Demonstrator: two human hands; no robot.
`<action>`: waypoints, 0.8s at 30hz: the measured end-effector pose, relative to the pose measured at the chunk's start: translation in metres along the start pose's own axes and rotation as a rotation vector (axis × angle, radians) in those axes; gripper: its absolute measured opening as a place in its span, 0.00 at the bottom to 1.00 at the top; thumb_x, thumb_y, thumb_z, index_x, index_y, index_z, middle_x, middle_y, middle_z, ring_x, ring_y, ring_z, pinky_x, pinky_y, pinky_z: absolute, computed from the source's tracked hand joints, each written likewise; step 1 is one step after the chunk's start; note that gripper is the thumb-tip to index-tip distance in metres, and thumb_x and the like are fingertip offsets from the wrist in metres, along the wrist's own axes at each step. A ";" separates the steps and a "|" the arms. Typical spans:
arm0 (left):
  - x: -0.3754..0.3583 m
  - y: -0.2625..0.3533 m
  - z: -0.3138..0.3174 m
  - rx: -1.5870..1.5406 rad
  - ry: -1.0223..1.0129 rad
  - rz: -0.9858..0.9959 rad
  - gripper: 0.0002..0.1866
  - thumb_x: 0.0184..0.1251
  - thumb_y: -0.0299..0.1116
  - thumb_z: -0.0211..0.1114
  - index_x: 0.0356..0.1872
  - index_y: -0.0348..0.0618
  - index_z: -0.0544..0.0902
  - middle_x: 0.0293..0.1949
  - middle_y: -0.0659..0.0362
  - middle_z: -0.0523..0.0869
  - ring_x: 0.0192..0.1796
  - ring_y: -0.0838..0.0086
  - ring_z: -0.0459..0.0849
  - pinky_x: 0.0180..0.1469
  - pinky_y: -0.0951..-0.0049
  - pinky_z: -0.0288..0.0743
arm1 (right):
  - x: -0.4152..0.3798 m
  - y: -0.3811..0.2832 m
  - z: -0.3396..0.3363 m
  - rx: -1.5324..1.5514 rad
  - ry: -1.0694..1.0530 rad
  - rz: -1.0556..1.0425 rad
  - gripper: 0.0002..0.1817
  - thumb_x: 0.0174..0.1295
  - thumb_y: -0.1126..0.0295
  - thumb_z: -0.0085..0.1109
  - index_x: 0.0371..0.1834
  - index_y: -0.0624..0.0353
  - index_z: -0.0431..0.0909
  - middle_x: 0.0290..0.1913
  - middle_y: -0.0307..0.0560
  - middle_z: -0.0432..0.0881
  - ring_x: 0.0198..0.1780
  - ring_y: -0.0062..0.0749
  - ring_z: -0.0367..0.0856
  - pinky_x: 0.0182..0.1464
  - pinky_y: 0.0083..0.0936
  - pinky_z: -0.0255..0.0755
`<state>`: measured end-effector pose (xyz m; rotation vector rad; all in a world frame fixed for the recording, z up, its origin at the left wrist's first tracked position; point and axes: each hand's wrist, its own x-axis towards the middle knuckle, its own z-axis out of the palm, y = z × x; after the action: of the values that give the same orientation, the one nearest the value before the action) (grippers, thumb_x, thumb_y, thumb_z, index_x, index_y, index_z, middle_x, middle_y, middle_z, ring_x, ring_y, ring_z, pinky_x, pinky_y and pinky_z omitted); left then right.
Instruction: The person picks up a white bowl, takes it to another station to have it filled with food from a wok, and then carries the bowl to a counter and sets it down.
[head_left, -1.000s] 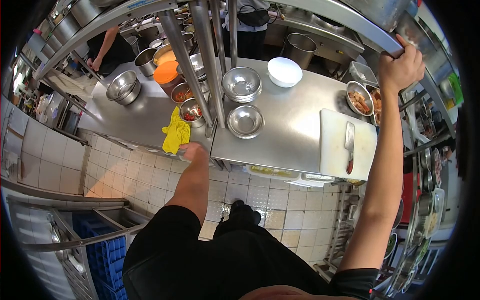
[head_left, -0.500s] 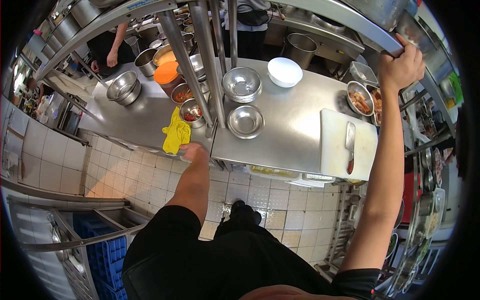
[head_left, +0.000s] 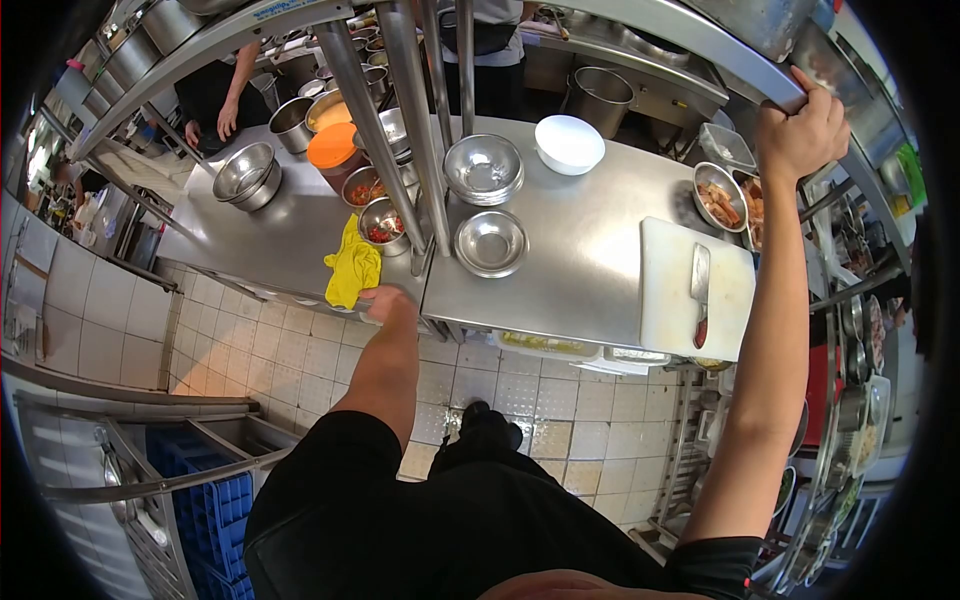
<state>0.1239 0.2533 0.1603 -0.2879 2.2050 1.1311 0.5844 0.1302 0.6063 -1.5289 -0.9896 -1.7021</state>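
My right hand point(head_left: 803, 128) is raised at the upper right, its fingers wrapped round the metal shelf edge point(head_left: 755, 78). My left hand point(head_left: 390, 304) is low at the front of the steel counter point(head_left: 575, 255), curled at its edge with the fingers partly hidden. Just beside it, a crumpled yellow cloth point(head_left: 354, 268) hangs over that edge. Below my right forearm lie a white cutting board point(head_left: 665, 290) and, on it, a knife point(head_left: 700, 285) with a reddish handle.
Stacked metal bowls point(head_left: 483, 168), a shallow metal bowl point(head_left: 491, 243) and a white bowl point(head_left: 570, 145) stand mid-counter. Chopped red food fills a bowl point(head_left: 382, 226) near the shelf posts point(head_left: 405, 120). Meat pieces sit in a bowl point(head_left: 720, 196). A co-worker's hand point(head_left: 227, 120) shows far left.
Both my hands stay where they were. Across the counter, the co-worker at the back has shifted slightly, and the hands of the one at far left have moved a little.
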 end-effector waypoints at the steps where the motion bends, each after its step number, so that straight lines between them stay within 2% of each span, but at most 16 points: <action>1: 0.000 0.000 0.000 0.002 0.006 0.002 0.41 0.76 0.64 0.43 0.55 0.27 0.81 0.54 0.35 0.85 0.57 0.41 0.83 0.63 0.48 0.75 | 0.000 0.000 -0.001 0.001 0.000 0.000 0.18 0.47 0.74 0.60 0.39 0.38 0.88 0.36 0.36 0.80 0.44 0.43 0.77 0.54 0.41 0.65; 24: -0.003 0.001 -0.002 -0.029 -0.021 -0.002 0.41 0.75 0.63 0.44 0.57 0.26 0.78 0.56 0.34 0.83 0.59 0.40 0.82 0.65 0.47 0.73 | -0.001 0.002 0.002 0.008 0.020 -0.003 0.18 0.45 0.73 0.61 0.39 0.37 0.88 0.35 0.36 0.80 0.43 0.43 0.77 0.53 0.41 0.66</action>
<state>0.1246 0.2516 0.1637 -0.2898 2.1712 1.1612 0.5870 0.1313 0.6058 -1.5035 -0.9873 -1.7104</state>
